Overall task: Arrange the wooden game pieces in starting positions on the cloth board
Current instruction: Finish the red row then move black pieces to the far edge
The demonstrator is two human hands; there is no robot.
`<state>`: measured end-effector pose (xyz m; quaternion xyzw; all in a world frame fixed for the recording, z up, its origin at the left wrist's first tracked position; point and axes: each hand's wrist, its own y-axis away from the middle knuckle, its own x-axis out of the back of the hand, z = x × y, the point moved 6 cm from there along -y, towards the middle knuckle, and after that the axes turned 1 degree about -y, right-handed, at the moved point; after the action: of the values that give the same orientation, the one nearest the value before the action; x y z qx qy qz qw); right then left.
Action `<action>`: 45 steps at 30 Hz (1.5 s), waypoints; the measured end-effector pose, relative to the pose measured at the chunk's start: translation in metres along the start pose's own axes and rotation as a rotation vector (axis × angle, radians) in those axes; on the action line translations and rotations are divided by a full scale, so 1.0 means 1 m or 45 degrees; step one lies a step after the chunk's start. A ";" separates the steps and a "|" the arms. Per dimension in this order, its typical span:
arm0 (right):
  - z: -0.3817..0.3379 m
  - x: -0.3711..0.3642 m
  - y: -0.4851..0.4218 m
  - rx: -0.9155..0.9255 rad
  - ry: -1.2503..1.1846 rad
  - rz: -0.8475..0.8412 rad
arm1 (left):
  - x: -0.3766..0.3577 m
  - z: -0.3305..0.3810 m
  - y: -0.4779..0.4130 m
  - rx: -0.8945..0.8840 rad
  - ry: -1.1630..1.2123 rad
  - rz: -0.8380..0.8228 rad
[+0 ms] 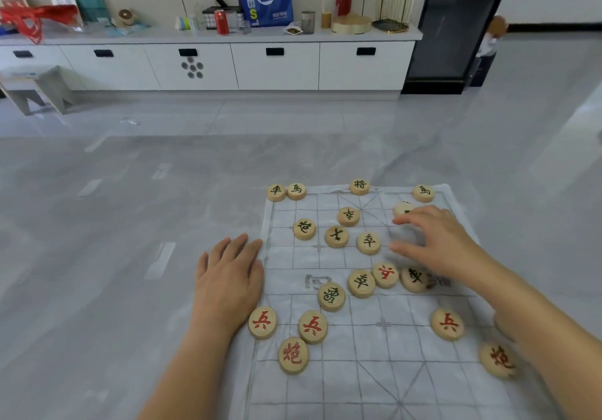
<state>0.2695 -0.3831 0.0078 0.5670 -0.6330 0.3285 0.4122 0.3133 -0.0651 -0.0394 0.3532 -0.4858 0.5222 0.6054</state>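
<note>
My left hand (228, 273) lies flat with its fingers straight and close together, pressing the nine o'clock edge of the white cloth board printed with grey grid lines (374, 370). The board is spread on a grey marbled surface (130, 224). My right hand (436, 237) hovers over the board's two o'clock area. Thumb and forefinger are parted wide with only bare cloth between them. The forefinger tip is at a half-hidden round pale wooden piece (402, 207). The blur keeps me from telling whether it touches.

I judge the job about a third done. Along the twelve o'clock edge the black back row is started:
- the black chariot disc (276, 191) and the black horse disc (296, 190) at eleven
- the black general disc (359, 186) at twelve
- a second black horse disc (423, 193) at one

The gaps between them are unfilled.

A loose cluster of black-lettered discs (348, 216) sits around the centre and needs sorting, as does a lone red-lettered disc (385, 274) among them.

On my half, three red soldier discs (262, 322) and two red cannon discs (293, 355) lie roughly along their ranks, at seven to eight and at four. The six o'clock back row shows no pieces.
</note>
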 end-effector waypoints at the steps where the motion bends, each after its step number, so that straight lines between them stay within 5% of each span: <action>1: 0.001 -0.001 0.004 0.005 0.013 -0.015 | 0.000 0.001 0.000 0.005 0.004 0.005; 24: -0.008 -0.014 0.002 0.107 0.104 0.084 | -0.001 -0.002 -0.002 -0.001 -0.034 0.016; 37: -0.060 -0.053 0.104 0.652 0.045 -0.150 | 0.000 0.000 -0.002 -0.005 -0.035 0.024; 41: -0.048 -0.048 0.105 0.608 0.111 -0.093 | 0.000 -0.004 -0.002 -0.010 -0.060 0.019; 45: -0.004 -0.016 0.101 0.291 0.015 0.043 | 0.001 -0.003 -0.003 -0.007 -0.073 0.021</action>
<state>0.1709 -0.3580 0.0009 0.5976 -0.5986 0.4087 0.3429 0.3174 -0.0624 -0.0395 0.3623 -0.5073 0.5156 0.5878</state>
